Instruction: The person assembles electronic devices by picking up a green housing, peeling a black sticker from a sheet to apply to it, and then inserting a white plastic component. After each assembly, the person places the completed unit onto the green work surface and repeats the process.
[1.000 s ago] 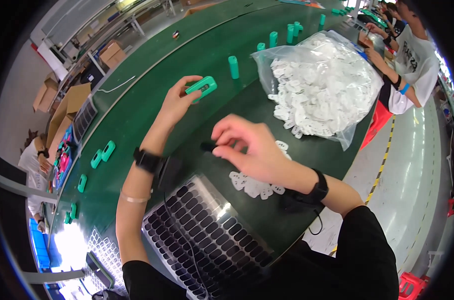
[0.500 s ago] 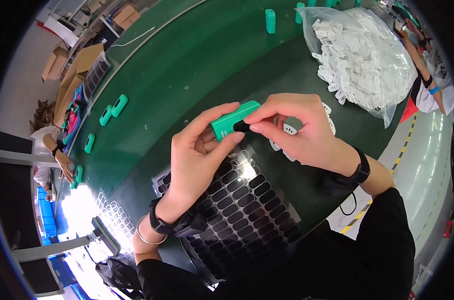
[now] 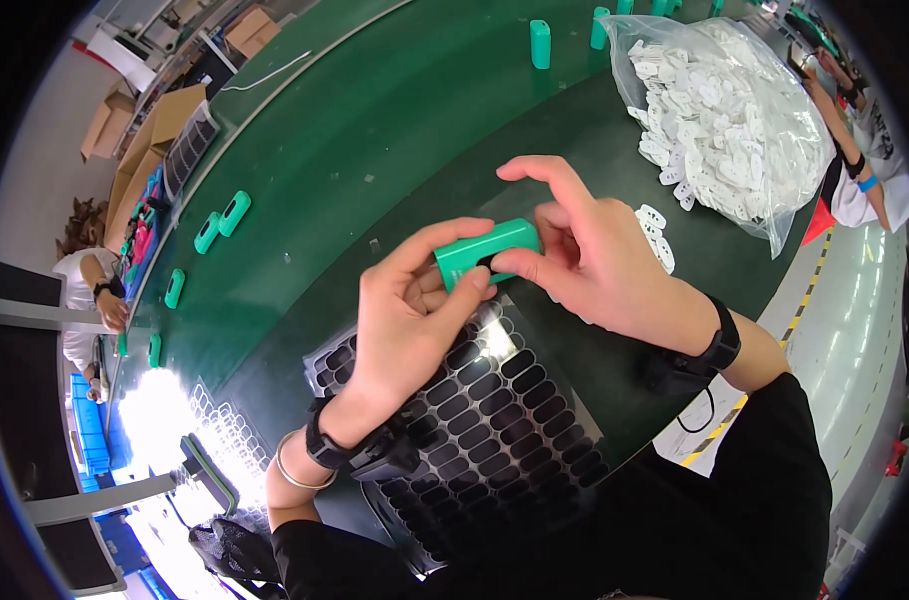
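Observation:
My left hand (image 3: 406, 318) is closed round a small green plastic case (image 3: 494, 246), its thumb along the near face and its fingers over the top and behind. A black oval sticker (image 3: 486, 262) shows partly on that face, mostly covered by thumbs. With its thumb, my right hand (image 3: 622, 268) presses on the sticker; the index finger is raised and spread away, and the other fingers curl beside the case's right end. Below both hands lies a clear sheet of black oval stickers (image 3: 504, 405). Several white oval pieces (image 3: 656, 238) lie beyond my right hand.
A clear bag (image 3: 614, 75) full of white pieces stands at the far right. More green cases (image 3: 541, 45) stand on the green table (image 3: 354, 130), others (image 3: 235, 213) lie to the left. A bright lamp (image 3: 209, 470) glows at lower left. A co-worker's hand (image 3: 112, 310) is at the far left.
My right index finger has lifted off the sticker and spread up, leaving the thumb on it. The case has shifted slightly right and levelled. The co-worker's hand at left has moved up.

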`<act>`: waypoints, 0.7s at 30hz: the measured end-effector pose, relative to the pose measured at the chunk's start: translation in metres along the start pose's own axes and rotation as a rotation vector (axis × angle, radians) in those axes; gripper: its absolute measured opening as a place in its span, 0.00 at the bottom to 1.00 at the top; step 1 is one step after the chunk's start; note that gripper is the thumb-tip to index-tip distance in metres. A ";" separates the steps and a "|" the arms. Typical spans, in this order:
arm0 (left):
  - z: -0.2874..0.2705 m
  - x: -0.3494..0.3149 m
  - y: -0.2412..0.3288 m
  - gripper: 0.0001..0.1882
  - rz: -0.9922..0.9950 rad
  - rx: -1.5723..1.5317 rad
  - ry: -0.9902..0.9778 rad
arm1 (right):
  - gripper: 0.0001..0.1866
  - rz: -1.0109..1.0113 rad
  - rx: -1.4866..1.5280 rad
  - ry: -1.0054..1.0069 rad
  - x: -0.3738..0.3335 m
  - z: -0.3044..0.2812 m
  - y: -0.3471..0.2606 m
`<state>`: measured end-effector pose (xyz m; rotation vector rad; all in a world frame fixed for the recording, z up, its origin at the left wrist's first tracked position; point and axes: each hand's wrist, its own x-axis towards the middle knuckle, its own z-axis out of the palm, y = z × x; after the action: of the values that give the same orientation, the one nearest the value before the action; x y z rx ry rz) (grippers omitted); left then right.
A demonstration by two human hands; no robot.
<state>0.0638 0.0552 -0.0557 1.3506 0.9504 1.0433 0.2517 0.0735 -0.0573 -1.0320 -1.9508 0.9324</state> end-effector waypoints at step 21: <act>-0.023 -0.017 0.051 0.16 -0.004 0.940 -0.188 | 0.23 0.005 -0.629 -0.574 0.002 -0.065 0.020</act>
<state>0.0354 0.0431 -0.0063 2.1526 1.3673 0.4231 0.3132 0.1001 -0.0432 -1.1875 -2.8373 0.6651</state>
